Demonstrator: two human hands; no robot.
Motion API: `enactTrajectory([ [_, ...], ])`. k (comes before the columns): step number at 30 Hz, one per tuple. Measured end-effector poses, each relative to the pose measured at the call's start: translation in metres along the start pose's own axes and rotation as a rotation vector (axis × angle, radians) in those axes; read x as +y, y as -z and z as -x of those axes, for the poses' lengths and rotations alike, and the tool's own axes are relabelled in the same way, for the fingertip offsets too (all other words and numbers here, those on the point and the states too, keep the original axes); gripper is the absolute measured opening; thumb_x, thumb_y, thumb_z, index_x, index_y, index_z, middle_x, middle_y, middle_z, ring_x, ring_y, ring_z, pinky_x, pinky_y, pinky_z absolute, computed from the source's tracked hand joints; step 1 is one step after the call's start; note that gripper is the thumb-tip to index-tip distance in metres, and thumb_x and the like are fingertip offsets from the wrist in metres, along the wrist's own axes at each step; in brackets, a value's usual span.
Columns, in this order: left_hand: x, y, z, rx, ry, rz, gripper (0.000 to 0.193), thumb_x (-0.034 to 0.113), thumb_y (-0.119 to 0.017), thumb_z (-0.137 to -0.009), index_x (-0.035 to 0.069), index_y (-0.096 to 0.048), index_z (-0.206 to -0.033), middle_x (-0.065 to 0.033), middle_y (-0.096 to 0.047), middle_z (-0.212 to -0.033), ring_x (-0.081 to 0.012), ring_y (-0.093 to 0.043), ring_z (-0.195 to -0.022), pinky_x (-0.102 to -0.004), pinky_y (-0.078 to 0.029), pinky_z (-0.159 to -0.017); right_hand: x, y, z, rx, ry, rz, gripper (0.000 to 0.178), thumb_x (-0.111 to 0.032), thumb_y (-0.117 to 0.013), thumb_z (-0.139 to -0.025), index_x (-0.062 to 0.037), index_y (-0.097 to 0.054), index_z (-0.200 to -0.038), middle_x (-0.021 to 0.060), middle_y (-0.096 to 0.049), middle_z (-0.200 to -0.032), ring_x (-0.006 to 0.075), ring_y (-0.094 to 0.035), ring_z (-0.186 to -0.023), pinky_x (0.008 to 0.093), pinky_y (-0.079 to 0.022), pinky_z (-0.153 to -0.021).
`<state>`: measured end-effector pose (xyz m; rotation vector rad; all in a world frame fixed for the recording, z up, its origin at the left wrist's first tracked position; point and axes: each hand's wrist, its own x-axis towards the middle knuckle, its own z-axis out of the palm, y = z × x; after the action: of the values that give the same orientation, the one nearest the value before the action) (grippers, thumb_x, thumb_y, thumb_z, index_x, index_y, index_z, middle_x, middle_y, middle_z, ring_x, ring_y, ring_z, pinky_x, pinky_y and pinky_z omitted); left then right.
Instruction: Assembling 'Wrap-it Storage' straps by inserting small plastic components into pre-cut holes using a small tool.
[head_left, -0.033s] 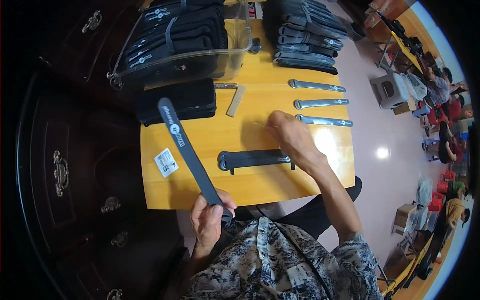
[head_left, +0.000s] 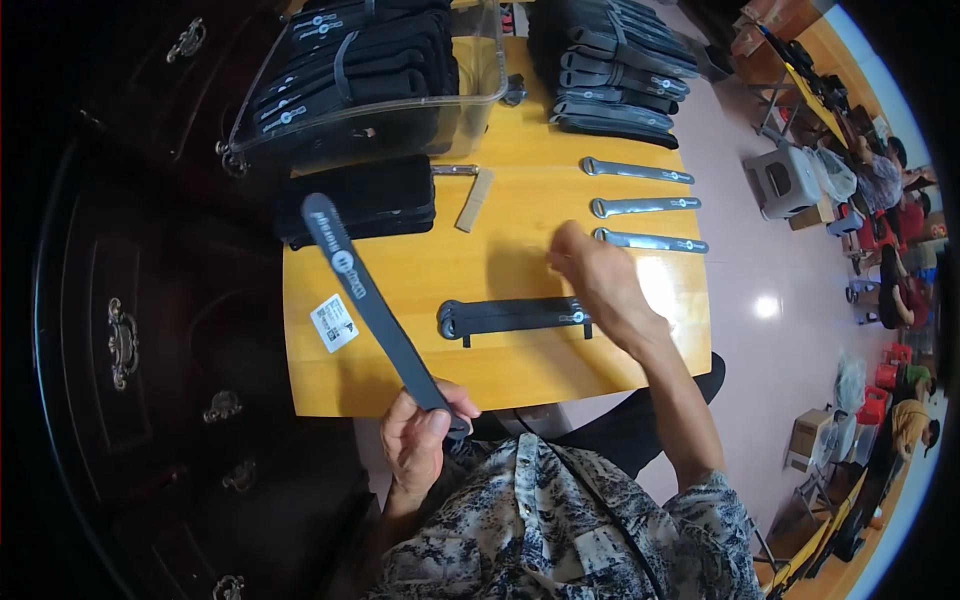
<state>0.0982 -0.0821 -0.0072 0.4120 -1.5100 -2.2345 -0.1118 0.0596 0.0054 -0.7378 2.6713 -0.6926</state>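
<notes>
My left hand point(head_left: 420, 440) is closed around the lower end of a dark grey strap point(head_left: 370, 305) with white print. The strap slants up and left, and its rounded tip is over the table's left part. My right hand point(head_left: 600, 285) hovers over the middle right of the table with its fingers curled. No strap shows in its grasp, but its fingertips are slightly blurred. Below and left of it lies a neat stack of straps point(head_left: 505, 318) with ring ends to the left, on two small dark tabs. Three single grey straps point(head_left: 645, 206) lie spaced apart behind my right hand.
A clear plastic bin point(head_left: 490, 95) of bundled straps stands back left; bundled straps point(head_left: 620, 90) are piled back right. Black folded pieces point(head_left: 365, 200), a beige strip point(head_left: 474, 200) and a white label point(head_left: 333, 322) are on the table. Dark drawers point(head_left: 120, 345) line the left.
My right hand has shifted slightly to the right. The strap in my left hand has tipped a little further left at its upper end.
</notes>
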Motion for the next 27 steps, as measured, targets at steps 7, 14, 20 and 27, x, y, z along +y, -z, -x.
enactTrajectory([
  [7, -0.004, -0.016, -0.004, -0.328, 0.029, 0.055, 0.026, 0.012, -0.055, -0.088, -0.004, -0.063, -0.107, -0.0149, -0.065, -0.084, -0.0231, -0.063, -0.080, -0.0290, -0.048, -0.066, 0.117, 0.090, 0.082, 0.604, -0.145, -0.761, 0.013, -0.021, -0.054, -0.096, -0.0100, -0.058, -0.102, 0.0003, -0.060, -0.074, 0.0015, -0.043, -0.054, 0.0164, -0.032, -0.046],
  [14, -0.006, -0.039, -0.001, -0.438, 0.259, 0.024, 0.030, 0.006, -0.053, -0.092, -0.001, -0.058, -0.120, -0.0120, -0.069, -0.093, -0.0077, -0.058, -0.071, -0.0193, -0.046, -0.067, 0.138, 0.049, 0.156, 0.832, -0.307, -1.046, 0.021, -0.025, -0.055, -0.096, -0.0063, -0.057, -0.104, 0.0014, -0.059, -0.073, -0.0006, -0.033, -0.047, 0.0151, -0.024, -0.040],
  [20, -0.023, -0.065, -0.006, -0.511, 0.308, 0.023, 0.035, 0.008, -0.054, -0.092, 0.001, -0.054, -0.126, -0.0083, -0.068, -0.090, -0.0013, -0.044, -0.056, -0.0138, -0.039, -0.055, 0.062, -0.034, 0.182, 0.471, -0.366, -1.213, 0.014, -0.017, -0.054, -0.095, -0.0044, -0.053, -0.103, 0.0058, -0.060, -0.069, 0.0060, -0.049, -0.048, 0.0166, -0.039, -0.043],
  [27, -0.018, -0.082, -0.020, -0.549, 0.340, 0.261, 0.044, 0.012, -0.047, -0.097, -0.002, -0.037, -0.137, -0.0127, -0.059, -0.098, -0.0067, -0.048, -0.060, -0.0200, -0.043, -0.058, 0.102, 0.073, 0.183, 1.179, -0.065, -0.941, 0.015, -0.020, -0.054, -0.095, -0.0074, -0.051, -0.103, 0.0052, -0.057, -0.074, 0.0058, -0.045, -0.051, 0.0170, -0.036, -0.040],
])
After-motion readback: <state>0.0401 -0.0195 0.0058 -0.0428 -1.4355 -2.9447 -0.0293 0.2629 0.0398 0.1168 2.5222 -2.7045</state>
